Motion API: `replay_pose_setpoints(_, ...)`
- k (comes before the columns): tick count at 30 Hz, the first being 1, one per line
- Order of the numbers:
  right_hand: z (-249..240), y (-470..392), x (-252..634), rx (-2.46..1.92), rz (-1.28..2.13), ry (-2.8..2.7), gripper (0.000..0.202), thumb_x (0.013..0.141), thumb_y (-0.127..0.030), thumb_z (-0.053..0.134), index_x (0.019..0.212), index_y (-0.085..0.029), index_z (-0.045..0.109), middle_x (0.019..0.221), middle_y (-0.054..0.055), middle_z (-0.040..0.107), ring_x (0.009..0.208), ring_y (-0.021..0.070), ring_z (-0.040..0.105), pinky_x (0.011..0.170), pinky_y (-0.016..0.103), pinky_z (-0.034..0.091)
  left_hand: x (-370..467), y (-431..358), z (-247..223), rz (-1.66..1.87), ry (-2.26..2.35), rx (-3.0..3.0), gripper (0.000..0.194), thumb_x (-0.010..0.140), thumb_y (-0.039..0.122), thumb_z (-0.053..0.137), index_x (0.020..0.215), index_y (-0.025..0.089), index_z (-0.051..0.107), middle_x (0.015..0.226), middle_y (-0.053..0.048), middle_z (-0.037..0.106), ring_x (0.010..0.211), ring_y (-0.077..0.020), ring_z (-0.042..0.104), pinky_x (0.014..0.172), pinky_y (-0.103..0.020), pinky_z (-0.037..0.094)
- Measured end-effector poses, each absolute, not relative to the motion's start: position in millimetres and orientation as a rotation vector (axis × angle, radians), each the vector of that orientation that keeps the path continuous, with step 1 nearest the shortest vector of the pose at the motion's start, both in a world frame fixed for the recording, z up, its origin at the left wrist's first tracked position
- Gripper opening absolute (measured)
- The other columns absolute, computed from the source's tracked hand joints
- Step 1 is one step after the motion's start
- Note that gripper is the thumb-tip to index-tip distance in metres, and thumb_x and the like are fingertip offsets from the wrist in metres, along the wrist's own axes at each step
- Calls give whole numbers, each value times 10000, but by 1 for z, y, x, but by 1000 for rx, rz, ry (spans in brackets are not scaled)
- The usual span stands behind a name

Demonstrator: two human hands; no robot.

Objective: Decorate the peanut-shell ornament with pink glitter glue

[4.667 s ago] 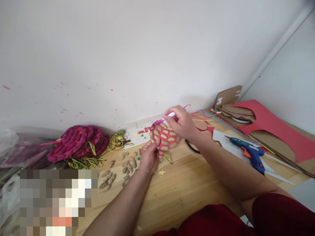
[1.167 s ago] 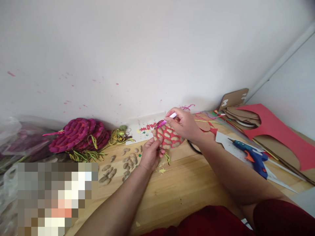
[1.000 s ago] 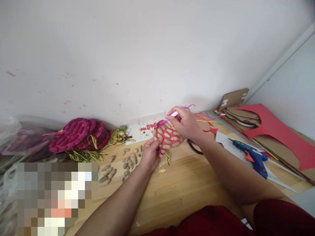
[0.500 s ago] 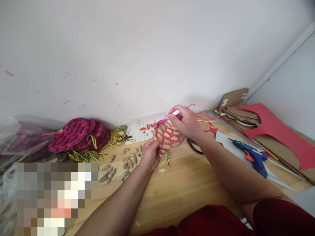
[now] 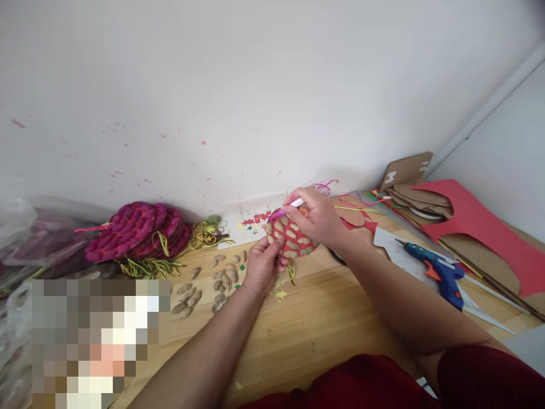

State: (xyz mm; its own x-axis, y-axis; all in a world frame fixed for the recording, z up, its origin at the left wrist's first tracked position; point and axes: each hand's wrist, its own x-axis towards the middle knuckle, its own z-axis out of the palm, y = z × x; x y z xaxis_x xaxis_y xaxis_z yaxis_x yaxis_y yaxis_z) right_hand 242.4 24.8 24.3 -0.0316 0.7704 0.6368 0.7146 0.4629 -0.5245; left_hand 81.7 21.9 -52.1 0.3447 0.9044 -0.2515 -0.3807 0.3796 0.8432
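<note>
A red disc [image 5: 290, 245] covered with rows of peanuts is held up off the table, tilted. My left hand [image 5: 264, 262] pinches its lower left edge between thumb and fingers. In my right hand [image 5: 313, 215] is a thin white-and-pink paintbrush [image 5: 279, 215], gripped like a pen. Its purple tip is at the disc's upper left edge, by the peanuts there. Part of the disc's right side is hidden behind my right hand. Yellow-green yarn [image 5: 291, 275] hangs below the disc.
Loose peanuts [image 5: 225, 278] lie left of my left hand. Further left is a stack of purple peanut discs [image 5: 131, 233]. A white sheet with star shapes [image 5: 255, 218] lies by the wall. To the right are a blue glue gun [image 5: 438, 272] and red cut-out board [image 5: 481, 227].
My right hand has moved slightly left and down, bringing the brush tip further along the disc's upper left edge. My left hand keeps its hold on the disc.
</note>
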Motion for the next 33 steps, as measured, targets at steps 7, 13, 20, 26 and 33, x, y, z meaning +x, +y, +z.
replay_pose_setpoints(7, 24, 27, 247, -1279, 26, -1723, 96, 933, -303, 625, 876, -228, 644, 864, 32, 720, 830, 204, 647, 797, 346, 460, 83, 22, -52, 962, 829, 775, 444, 558, 435, 924, 733, 150, 633, 542, 24, 628, 377, -87, 539, 326, -165, 339)
replay_pose_setpoints(13, 25, 25, 244, -1257, 38, -1784, 93, 926, -297, 635, 864, -228, 641, 822, 24, 704, 804, 200, 628, 792, 346, 455, 84, 22, -54, 978, 832, 802, 430, 589, 435, 912, 763, 152, 639, 564, 25, 632, 384, -88, 546, 335, -169, 351)
replay_pose_setpoints(20, 28, 23, 244, -1248, -34, -1787, 77, 926, -274, 624, 859, -237, 632, 836, 27, 713, 821, 207, 626, 807, 360, 448, 83, 22, -57, 979, 824, 826, 431, 604, 449, 908, 772, 156, 641, 561, 28, 628, 393, -93, 552, 345, -174, 374)
replay_pose_setpoints(26, 28, 23, 243, -1256, -59, -1791, 78, 925, -268, 622, 856, -233, 627, 831, 33, 706, 832, 216, 621, 821, 371, 442, 84, 22, -59, 984, 819, 844, 423, 624, 456, 904, 779, 156, 650, 563, 31, 621, 403, -89, 553, 355, -172, 387)
replay_pose_setpoints(33, 31, 21, 243, -1251, -19, -1818, 72, 913, -275, 632, 851, -239, 624, 833, 28, 710, 830, 219, 621, 822, 379, 439, 84, 21, -59, 996, 816, 858, 418, 630, 458, 902, 786, 153, 662, 566, 27, 623, 406, -94, 558, 359, -180, 413)
